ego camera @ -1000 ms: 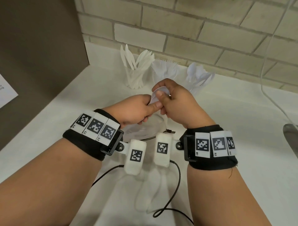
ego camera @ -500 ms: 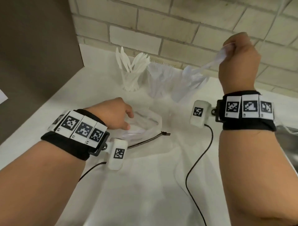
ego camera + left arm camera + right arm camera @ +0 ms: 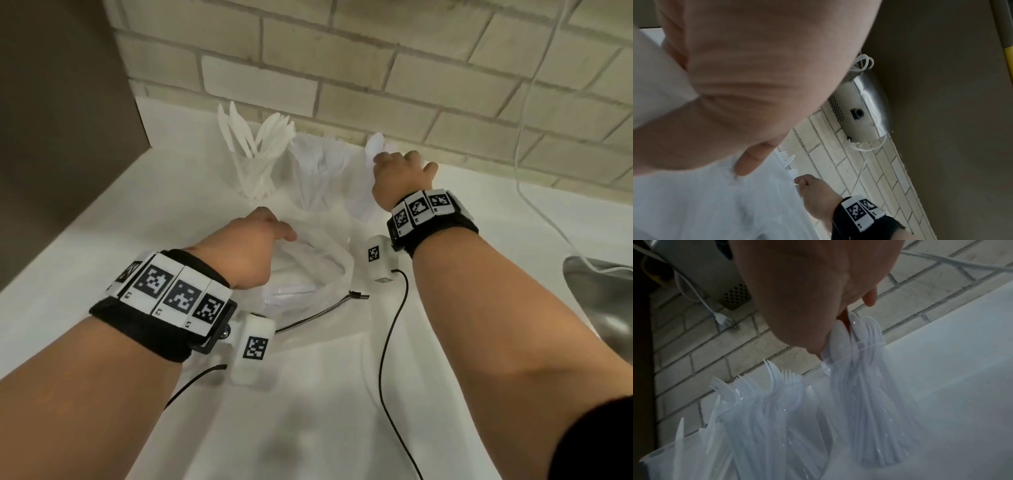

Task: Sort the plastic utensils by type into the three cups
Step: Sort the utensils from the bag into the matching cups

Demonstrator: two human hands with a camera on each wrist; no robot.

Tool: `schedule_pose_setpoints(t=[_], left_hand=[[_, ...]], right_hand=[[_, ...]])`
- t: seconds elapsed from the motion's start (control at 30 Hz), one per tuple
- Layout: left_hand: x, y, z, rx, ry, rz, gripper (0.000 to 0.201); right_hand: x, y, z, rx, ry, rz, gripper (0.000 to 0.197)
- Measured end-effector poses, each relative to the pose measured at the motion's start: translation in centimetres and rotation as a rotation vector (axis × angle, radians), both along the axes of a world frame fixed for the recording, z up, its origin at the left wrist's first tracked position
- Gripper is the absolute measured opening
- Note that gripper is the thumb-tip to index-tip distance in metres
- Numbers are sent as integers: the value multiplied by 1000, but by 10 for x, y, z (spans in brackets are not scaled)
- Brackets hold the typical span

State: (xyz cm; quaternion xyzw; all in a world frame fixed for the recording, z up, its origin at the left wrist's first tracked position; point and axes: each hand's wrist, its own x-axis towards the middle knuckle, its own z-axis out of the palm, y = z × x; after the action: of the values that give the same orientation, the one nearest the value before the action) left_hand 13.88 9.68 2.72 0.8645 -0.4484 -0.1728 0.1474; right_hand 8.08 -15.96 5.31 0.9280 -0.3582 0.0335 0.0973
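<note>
Three clear cups stand in a row at the brick wall: knives cup point(image 3: 253, 164) on the left, forks cup point(image 3: 318, 171) in the middle, spoons cup point(image 3: 359, 198) on the right. My right hand point(image 3: 394, 161) is over the spoons cup and pinches the bowl of a white spoon point(image 3: 838, 332), whose handle is down among the other spoons point(image 3: 869, 386). Nearer me, my left hand point(image 3: 270, 222) grips the edge of a clear plastic bag point(image 3: 318, 267) that lies on the white counter with utensils inside.
A metal sink point(image 3: 599, 298) lies at the right edge. Black cables point(image 3: 390, 325) run from the wrist cameras across the counter point(image 3: 171, 212). A brown panel point(image 3: 61, 120) closes off the left side. A steel dispenser point(image 3: 861, 113) hangs on the wall.
The right hand took the spoon from above the bag, lifted it high to the right, and has now come down onto the spoons cup. The left hand stays on the bag.
</note>
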Motion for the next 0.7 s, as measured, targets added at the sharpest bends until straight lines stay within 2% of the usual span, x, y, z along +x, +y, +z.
schedule_pose_setpoints(t=[0.13, 0.23, 0.3, 0.37, 0.43, 0.53, 0.63, 0.7], left_hand=[[0, 3, -1, -21, 13, 6, 75], [0, 5, -1, -32, 29, 11, 74], [0, 6, -2, -36, 37, 14, 73], [0, 9, -1, -41, 33, 9, 73], [-1, 14, 0, -51, 11, 5, 70], [-1, 26, 1, -92, -49, 5, 55], [0, 36, -1, -12, -116, 13, 44], [0, 40, -2, 84, -160, 27, 40]], right_hand=[[-7, 7, 10, -69, -151, 5, 42], [-15, 31, 28, -55, -261, 86, 37], [-22, 60, 38, 130, -341, 236, 32], [-32, 96, 41, 484, -409, 338, 25], [-40, 129, 32, 692, -318, 420, 21], [-39, 160, 4, 654, 0, 551, 19], [-37, 174, -18, 572, 251, 532, 51], [-36, 181, -27, 515, 336, 485, 60]])
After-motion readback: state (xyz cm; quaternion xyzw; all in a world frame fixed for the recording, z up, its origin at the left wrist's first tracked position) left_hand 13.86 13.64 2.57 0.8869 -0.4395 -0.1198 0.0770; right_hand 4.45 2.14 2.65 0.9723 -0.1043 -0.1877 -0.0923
